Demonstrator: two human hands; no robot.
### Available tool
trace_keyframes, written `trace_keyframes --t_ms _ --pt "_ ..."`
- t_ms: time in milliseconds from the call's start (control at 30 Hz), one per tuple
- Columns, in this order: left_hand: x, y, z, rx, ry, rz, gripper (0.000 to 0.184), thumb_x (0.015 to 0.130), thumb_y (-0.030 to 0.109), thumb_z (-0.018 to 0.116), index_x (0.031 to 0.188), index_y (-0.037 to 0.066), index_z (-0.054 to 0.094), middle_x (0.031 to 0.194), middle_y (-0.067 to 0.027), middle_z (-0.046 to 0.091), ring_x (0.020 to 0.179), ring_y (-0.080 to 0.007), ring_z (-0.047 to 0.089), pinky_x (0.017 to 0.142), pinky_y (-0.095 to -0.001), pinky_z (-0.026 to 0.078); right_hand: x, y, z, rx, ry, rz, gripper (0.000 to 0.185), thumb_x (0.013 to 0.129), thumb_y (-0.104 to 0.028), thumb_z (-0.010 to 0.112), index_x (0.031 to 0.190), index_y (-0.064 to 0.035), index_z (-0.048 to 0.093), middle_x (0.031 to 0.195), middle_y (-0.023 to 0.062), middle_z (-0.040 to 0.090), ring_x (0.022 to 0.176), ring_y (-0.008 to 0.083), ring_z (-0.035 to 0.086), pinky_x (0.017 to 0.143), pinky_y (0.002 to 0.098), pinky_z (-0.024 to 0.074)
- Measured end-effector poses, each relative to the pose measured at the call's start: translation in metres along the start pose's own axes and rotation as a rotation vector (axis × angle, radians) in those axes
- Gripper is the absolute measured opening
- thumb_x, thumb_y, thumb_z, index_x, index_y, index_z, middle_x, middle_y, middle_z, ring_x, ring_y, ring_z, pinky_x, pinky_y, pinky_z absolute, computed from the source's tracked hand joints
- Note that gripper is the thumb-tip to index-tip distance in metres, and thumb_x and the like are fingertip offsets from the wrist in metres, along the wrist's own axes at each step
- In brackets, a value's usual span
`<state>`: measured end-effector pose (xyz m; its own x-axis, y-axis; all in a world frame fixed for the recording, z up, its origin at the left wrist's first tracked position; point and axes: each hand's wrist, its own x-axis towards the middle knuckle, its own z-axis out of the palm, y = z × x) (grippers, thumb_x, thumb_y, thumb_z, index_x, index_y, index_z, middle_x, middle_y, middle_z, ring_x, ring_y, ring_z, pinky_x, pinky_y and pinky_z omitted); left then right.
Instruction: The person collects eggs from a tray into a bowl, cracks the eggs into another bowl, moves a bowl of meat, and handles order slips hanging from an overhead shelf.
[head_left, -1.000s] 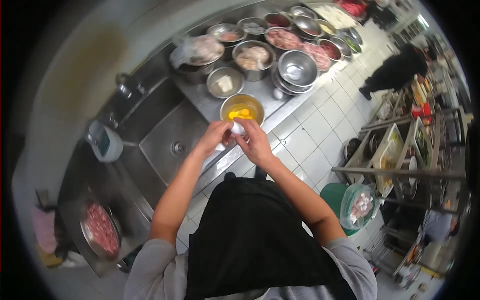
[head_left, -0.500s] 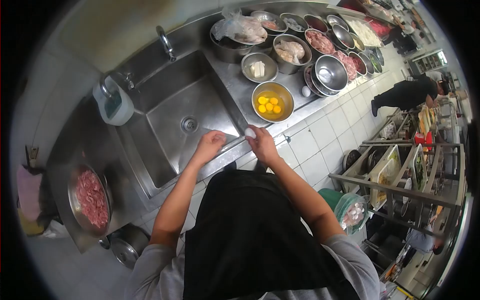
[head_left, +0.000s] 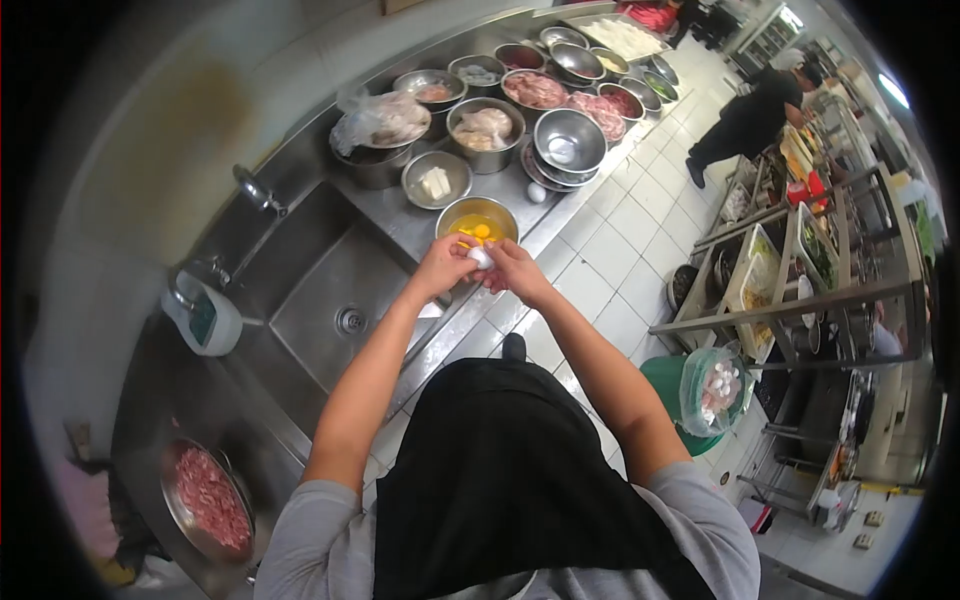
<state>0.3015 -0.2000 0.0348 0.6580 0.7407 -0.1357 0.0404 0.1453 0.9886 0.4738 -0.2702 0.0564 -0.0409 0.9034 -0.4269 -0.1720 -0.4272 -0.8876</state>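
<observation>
A white egg (head_left: 481,258) is held between both hands at the near rim of a steel bowl (head_left: 505,213). My left hand (head_left: 445,266) closes its fingers on the egg from the left, and my right hand (head_left: 513,270) grips it from the right. Whether the shell is cracked I cannot tell. Inside the bowl lie yellow yolks (head_left: 482,231), partly hidden by my fingers. Another whole egg (head_left: 537,192) rests on the counter beside stacked steel bowls (head_left: 570,140). Left of the yolk bowl stands a bowl with white blocks (head_left: 436,182).
A steel sink (head_left: 300,300) lies to the left, with a faucet (head_left: 258,190) behind it. Bowls of raw meat (head_left: 535,89) crowd the far counter. A pan of meat (head_left: 210,497) sits lower left. At right are a lined green bin (head_left: 680,392), a metal rack (head_left: 790,305) and another person (head_left: 745,125).
Both hands have come together on the egg, which my right hand alone held before, and now sit at the yolk bowl's near rim. The camera view has shifted.
</observation>
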Motion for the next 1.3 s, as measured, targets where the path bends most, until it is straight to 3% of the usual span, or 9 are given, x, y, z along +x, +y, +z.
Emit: trace_keyframes --t_ms 200,367,667,767,833,933,1067,1200,1300 --pt "0.031 0.005 0.015 0.007 0.171 -0.165 0.021 0.080 0.005 0.059 0.101 0.000 0.058 0.080 -0.0078 0.064 0.065 -0.0126 0.061 0.053 -0.0252 0.048 0.003 -0.014 -0.006 -0.714 0.131 -0.589 0.040 0.081 -0.019 0.067 0.115 -0.0004 0.060 0.086 0.0138 0.065 0.069 0.0210 0.063 0.066 0.0336 0.0523" --pt "0.047 0.004 0.020 0.174 0.225 -0.312 0.019 0.080 0.009 0.058 0.096 -0.001 0.058 0.077 -0.0089 0.063 0.061 -0.0159 0.060 0.052 -0.0278 0.047 0.034 -0.002 -0.005 -0.972 0.165 -0.668 0.039 0.073 -0.017 0.072 0.107 -0.0022 0.061 0.095 0.0203 0.064 0.084 0.0378 0.063 0.076 0.0441 0.0512" --pt "0.069 -0.017 0.022 0.147 0.445 -0.367 0.045 0.080 0.012 0.051 0.119 -0.010 0.048 0.120 -0.0311 0.055 0.115 -0.0380 0.056 0.088 -0.0412 0.048 0.052 -0.001 -0.003 -0.999 0.178 -0.777 0.038 0.071 -0.015 0.072 0.106 -0.0042 0.057 0.103 0.0186 0.062 0.095 0.0392 0.061 0.080 0.0447 0.0513" --pt "0.064 -0.014 0.023 0.382 0.485 -0.308 0.044 0.078 0.009 0.054 0.120 -0.005 0.048 0.117 -0.0298 0.054 0.111 -0.0422 0.054 0.091 -0.0429 0.045 0.060 0.000 -0.014 -1.100 0.102 -0.767 0.038 0.074 -0.008 0.065 0.111 -0.0057 0.057 0.110 0.0161 0.060 0.098 0.0366 0.060 0.080 0.0427 0.0520" --pt "0.049 -0.004 0.018 0.852 0.395 0.064 0.045 0.077 0.002 0.054 0.122 0.000 0.049 0.110 -0.0277 0.053 0.103 -0.0449 0.054 0.091 -0.0451 0.044 0.059 -0.009 -0.027 -1.124 0.047 -0.876 0.044 0.072 -0.006 0.064 0.115 -0.0068 0.055 0.112 0.0150 0.058 0.100 0.0356 0.059 0.082 0.0428 0.0518" --pt "0.032 0.015 0.004 0.839 0.346 0.376 0.047 0.075 -0.005 0.054 0.121 0.004 0.051 0.105 -0.0266 0.050 0.096 -0.0445 0.053 0.086 -0.0457 0.046 0.051 -0.020 -0.038 -1.170 -0.038 -0.934 0.058 0.070 -0.002 0.063 0.126 -0.0089 0.051 0.120 0.0125 0.053 0.106 0.0334 0.057 0.086 0.0418 0.0508" --pt "0.052 0.038 0.018 0.275 0.221 0.037 0.037 0.082 0.004 0.064 0.118 0.001 0.053 0.096 -0.0172 0.063 0.083 -0.0292 0.065 0.074 -0.0368 0.051 0.036 -0.029 -0.037 -0.840 0.062 -0.813 0.055 0.073 -0.007 0.066 0.126 -0.0067 0.051 0.120 0.0144 0.055 0.104 0.0348 0.058 0.086 0.0396 0.0507" --pt "0.084 0.039 0.050 0.442 0.167 0.035 0.031 0.089 0.019 0.064 0.115 0.004 0.057 0.095 -0.0116 0.066 0.080 -0.0181 0.065 0.068 -0.0296 0.052 0.008 -0.008 -0.063 -0.100 0.272 -0.377 0.041 0.083 -0.014 0.069 0.120 -0.0049 0.055 0.098 0.0103 0.064 0.089 0.0226 0.065 0.076 0.0344 0.0531" --pt "0.125 0.020 0.066 0.754 0.223 0.173 0.041 0.088 0.028 0.065 0.120 0.004 0.057 0.105 -0.0171 0.065 0.092 -0.0265 0.064 0.081 -0.0397 0.050 -0.034 0.052 -0.112 0.515 0.298 -0.267 0.041 0.088 -0.012 0.064 0.125 -0.0040 0.048 0.104 0.0113 0.060 0.091 0.0245 0.065 0.076 0.0369 0.0549"
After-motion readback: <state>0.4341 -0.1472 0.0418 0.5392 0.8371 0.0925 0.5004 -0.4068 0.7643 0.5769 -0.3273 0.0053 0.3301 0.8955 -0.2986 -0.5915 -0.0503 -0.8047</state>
